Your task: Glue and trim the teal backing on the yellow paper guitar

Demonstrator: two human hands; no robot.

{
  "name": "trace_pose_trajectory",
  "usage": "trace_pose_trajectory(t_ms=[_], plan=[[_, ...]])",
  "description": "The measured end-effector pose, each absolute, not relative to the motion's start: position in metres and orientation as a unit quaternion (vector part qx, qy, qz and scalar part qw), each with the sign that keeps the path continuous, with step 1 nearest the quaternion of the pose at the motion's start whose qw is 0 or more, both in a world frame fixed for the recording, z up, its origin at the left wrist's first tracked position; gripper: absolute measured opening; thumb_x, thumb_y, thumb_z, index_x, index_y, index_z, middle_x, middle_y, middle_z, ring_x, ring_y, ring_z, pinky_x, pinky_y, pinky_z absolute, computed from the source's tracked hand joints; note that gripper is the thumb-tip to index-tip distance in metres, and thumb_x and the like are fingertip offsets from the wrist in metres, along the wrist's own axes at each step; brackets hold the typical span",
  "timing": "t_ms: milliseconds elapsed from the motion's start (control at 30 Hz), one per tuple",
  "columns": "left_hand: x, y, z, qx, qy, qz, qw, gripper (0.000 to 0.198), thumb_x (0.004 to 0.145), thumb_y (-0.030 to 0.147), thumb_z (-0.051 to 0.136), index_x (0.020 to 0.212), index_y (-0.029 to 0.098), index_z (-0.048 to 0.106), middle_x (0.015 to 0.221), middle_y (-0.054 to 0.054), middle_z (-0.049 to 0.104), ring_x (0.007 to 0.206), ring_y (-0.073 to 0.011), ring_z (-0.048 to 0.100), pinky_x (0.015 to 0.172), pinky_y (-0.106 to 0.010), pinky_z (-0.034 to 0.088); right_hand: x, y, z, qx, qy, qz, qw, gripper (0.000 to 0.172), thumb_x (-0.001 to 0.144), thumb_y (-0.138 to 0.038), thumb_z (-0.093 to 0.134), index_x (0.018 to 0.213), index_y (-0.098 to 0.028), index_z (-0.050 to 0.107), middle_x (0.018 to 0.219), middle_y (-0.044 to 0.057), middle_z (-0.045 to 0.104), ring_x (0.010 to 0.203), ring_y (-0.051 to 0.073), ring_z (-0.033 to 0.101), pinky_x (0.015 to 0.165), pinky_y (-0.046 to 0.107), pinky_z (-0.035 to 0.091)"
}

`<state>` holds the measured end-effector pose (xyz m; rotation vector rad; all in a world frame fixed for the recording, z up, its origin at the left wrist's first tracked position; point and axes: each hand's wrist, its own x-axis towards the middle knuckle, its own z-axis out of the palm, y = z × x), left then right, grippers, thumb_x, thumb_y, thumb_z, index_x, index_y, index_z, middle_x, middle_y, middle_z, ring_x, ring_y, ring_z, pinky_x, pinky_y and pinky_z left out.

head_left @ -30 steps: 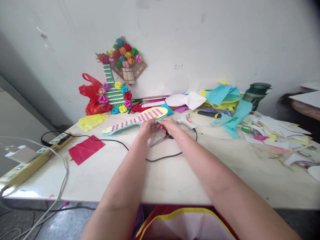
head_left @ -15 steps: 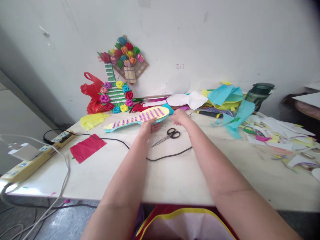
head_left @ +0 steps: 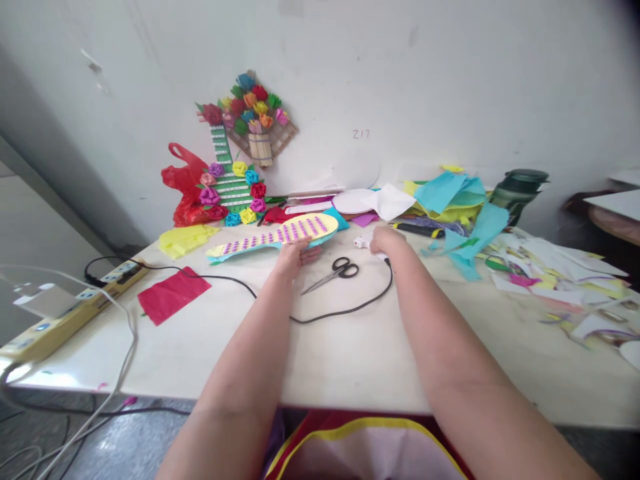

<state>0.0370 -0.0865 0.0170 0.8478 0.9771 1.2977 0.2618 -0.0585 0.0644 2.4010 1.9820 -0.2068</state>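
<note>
My left hand grips the lower edge of a long paper craft, shaped like a paddle with one rounded end. Its top is yellow with rows of pink-purple strips, and blue paper shows along its underside. Closed around a white hot glue gun is my right hand; the nozzle points left, and part of the gun's body is hidden by my fingers. The gun's black cord curves over the table. Between my arms lie scissors with black handles, blades slightly toward the left.
Red crepe paper lies at left beside a power strip. Flower crafts lean on the wall. Blue paper, a black-and-yellow tool, a dark bottle and paper scraps occupy the right side.
My right hand has moved right and slightly nearer, and the white glue gun now shows in it. The left hand stays on the paper craft.
</note>
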Motion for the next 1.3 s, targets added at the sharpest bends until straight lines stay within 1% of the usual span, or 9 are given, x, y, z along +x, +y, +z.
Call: trace_pose_trajectory(t_ms=[200, 400, 467, 567, 633, 700, 867, 1067, 1300], plan=[[0.035, -0.087, 0.019, 0.356, 0.429, 0.56, 0.614, 0.032, 0.074, 0.008, 0.052, 0.105, 0.007, 0.057, 0.076, -0.015, 0.069, 0.073, -0.0241, 0.068, 0.064, -0.032, 0.055, 0.263, -0.062, 0.055, 0.784, 0.613, -0.057, -0.076, 0.061, 0.071, -0.029, 0.062, 0.125, -0.008, 0.044, 0.116, 0.022, 0.056, 0.108, 0.026, 0.054, 0.083, 0.033, 0.044], [0.035, -0.085, 0.018, 0.348, 0.423, 0.561, 0.62, 0.032, 0.075, 0.009, 0.054, 0.106, 0.008, 0.057, 0.081, -0.016, 0.069, 0.075, -0.0232, 0.068, 0.067, -0.032, 0.055, 0.268, -0.063, 0.076, 0.776, 0.619, -0.043, -0.113, 0.043, 0.072, -0.041, 0.06, 0.103, -0.012, 0.062, 0.107, 0.02, 0.061, 0.104, 0.029, 0.056, 0.08, 0.035, 0.044], [0.035, -0.084, 0.018, 0.352, 0.42, 0.562, 0.62, 0.032, 0.075, 0.009, 0.054, 0.107, 0.008, 0.057, 0.081, -0.016, 0.069, 0.075, -0.0233, 0.068, 0.066, -0.032, 0.055, 0.269, -0.065, 0.086, 0.774, 0.621, -0.043, -0.116, 0.041, 0.066, -0.04, 0.067, 0.095, -0.012, 0.064, 0.092, 0.017, 0.065, 0.095, 0.029, 0.06, 0.075, 0.034, 0.046], [0.036, -0.084, 0.018, 0.356, 0.418, 0.566, 0.615, 0.033, 0.076, 0.01, 0.054, 0.108, 0.007, 0.056, 0.077, -0.015, 0.069, 0.074, -0.0233, 0.068, 0.066, -0.032, 0.054, 0.27, -0.071, 0.098, 0.738, 0.643, -0.125, -0.163, 0.038, 0.06, -0.04, 0.073, 0.083, -0.012, 0.063, 0.064, 0.009, 0.063, 0.065, 0.022, 0.063, 0.056, 0.028, 0.046], [0.036, -0.083, 0.019, 0.362, 0.414, 0.569, 0.611, 0.033, 0.076, 0.01, 0.053, 0.109, 0.007, 0.055, 0.073, -0.013, 0.068, 0.073, -0.0227, 0.068, 0.066, -0.032, 0.054, 0.27, -0.077, 0.102, 0.679, 0.664, -0.214, -0.23, 0.035, 0.061, -0.038, 0.074, 0.08, -0.012, 0.061, 0.053, 0.004, 0.058, 0.046, 0.014, 0.055, 0.045, 0.024, 0.041], [0.037, -0.082, 0.02, 0.367, 0.41, 0.573, 0.607, 0.033, 0.077, 0.01, 0.051, 0.11, 0.008, 0.055, 0.072, -0.012, 0.068, 0.073, -0.0222, 0.068, 0.067, -0.033, 0.054, 0.268, -0.084, 0.103, 0.605, 0.68, -0.302, -0.284, 0.03, 0.065, -0.035, 0.073, 0.079, -0.012, 0.06, 0.048, 0.0, 0.054, 0.036, 0.009, 0.045, 0.039, 0.021, 0.037], [0.036, -0.079, 0.021, 0.362, 0.407, 0.579, 0.607, 0.035, 0.076, 0.01, 0.052, 0.111, 0.007, 0.055, 0.079, -0.014, 0.069, 0.075, -0.0237, 0.068, 0.068, -0.034, 0.054, 0.261, -0.101, 0.109, 0.516, 0.697, -0.409, -0.283, 0.028, 0.066, -0.035, 0.073, 0.079, -0.013, 0.061, 0.051, 0.0, 0.059, 0.033, 0.004, 0.037, 0.037, 0.019, 0.035], [0.037, -0.077, 0.023, 0.353, 0.416, 0.576, 0.609, 0.036, 0.077, 0.013, 0.054, 0.112, 0.008, 0.055, 0.079, -0.015, 0.069, 0.074, -0.0245, 0.068, 0.067, -0.034, 0.054, 0.254, -0.104, 0.111, 0.512, 0.694, -0.427, -0.272, 0.03, 0.066, -0.039, 0.073, 0.074, -0.013, 0.063, 0.047, 0.0, 0.058, 0.031, 0.004, 0.036, 0.038, 0.019, 0.036], [0.04, -0.081, 0.026, 0.362, 0.411, 0.587, 0.596, 0.033, 0.077, 0.011, 0.051, 0.11, 0.007, 0.056, 0.075, -0.012, 0.068, 0.072, -0.0234, 0.068, 0.07, -0.036, 0.054, 0.247, -0.092, 0.1, 0.48, 0.711, -0.433, -0.276, 0.036, 0.063, -0.039, 0.075, 0.085, -0.014, 0.062, 0.052, 0.0, 0.061, 0.029, 0.004, 0.035, 0.033, 0.019, 0.031]])
